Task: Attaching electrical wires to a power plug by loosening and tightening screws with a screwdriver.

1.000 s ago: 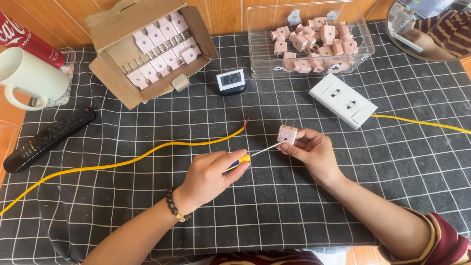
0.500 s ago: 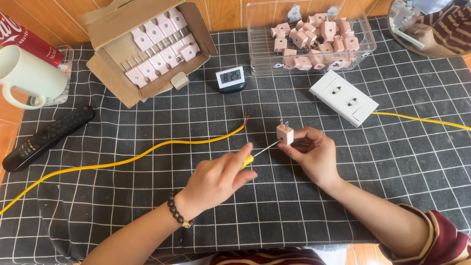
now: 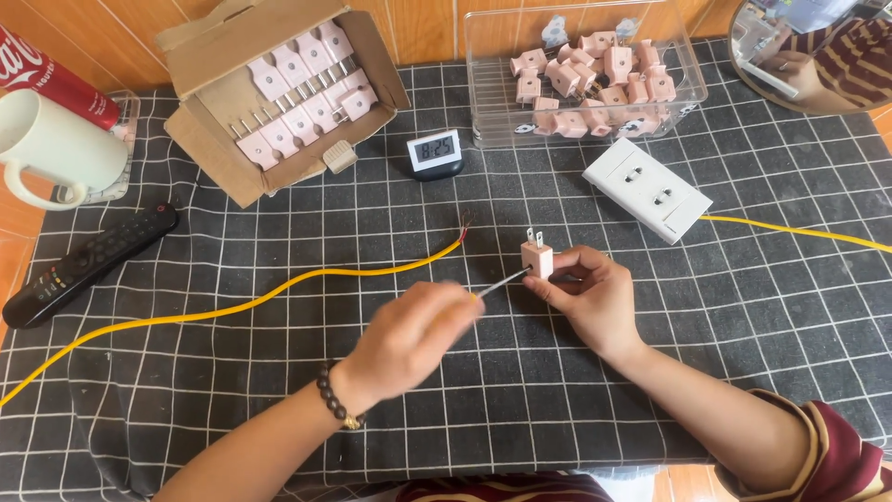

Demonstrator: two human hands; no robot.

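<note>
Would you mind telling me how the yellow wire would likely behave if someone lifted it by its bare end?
The yellow wire lies in loose curves across the cloth, so it would probably droop and trail. It looks thin, so likely light.

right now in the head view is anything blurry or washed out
Head view: the left hand is motion-blurred, along with the screwdriver; the right hand and pink plug are sharp; daylight is even, with soft shadows and mild glare on the clear plastic box.

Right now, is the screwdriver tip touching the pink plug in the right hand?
Touching. The head view shows the screwdriver shaft running from the left hand straight into the side of the pink plug, pinched by the right hand.
</note>
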